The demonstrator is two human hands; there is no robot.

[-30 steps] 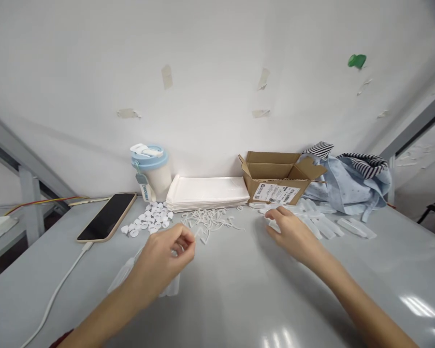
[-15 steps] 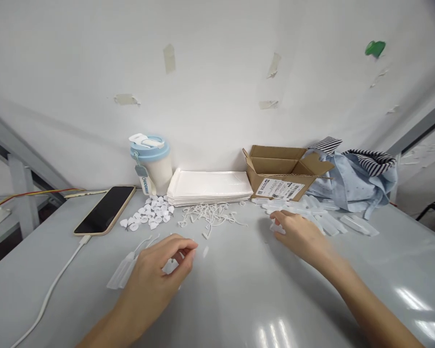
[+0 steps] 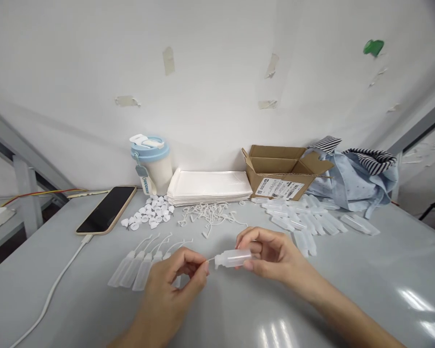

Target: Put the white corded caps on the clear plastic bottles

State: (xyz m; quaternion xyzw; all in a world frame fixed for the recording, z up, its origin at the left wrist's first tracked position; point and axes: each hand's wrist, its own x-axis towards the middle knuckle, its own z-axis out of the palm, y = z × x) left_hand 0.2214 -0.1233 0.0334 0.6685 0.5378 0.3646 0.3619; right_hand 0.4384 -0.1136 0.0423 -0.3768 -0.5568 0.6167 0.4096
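My right hand (image 3: 264, 253) holds a small translucent plastic squeeze bottle (image 3: 234, 258) on its side, neck pointing left. Pinched in the fingertips of my left hand (image 3: 183, 280) is a thin white tube (image 3: 210, 259), whose far end meets the bottle's neck; whether it sits inside cannot be made out. Several bottles with thin curved tubes rising from their necks (image 3: 129, 268) lie beside and partly behind my left hand. Beyond the hands is a tangle of loose white tubes (image 3: 212, 212). Many plain bottles (image 3: 308, 217) lie past my right hand.
White cone-shaped caps (image 3: 150, 212) are heaped near a phone (image 3: 107, 210) with a white cable (image 3: 54, 287). Along the wall stand a blue-lidded cup (image 3: 157, 166), a stack of white trays (image 3: 210, 186), an open cardboard box (image 3: 281, 181) and a light-blue cloth bag (image 3: 351, 186).
My right hand has come left from the bottle pile with a bottle in it. My left hand has shifted slightly right, and the tube in its fingers now meets the bottle's neck.
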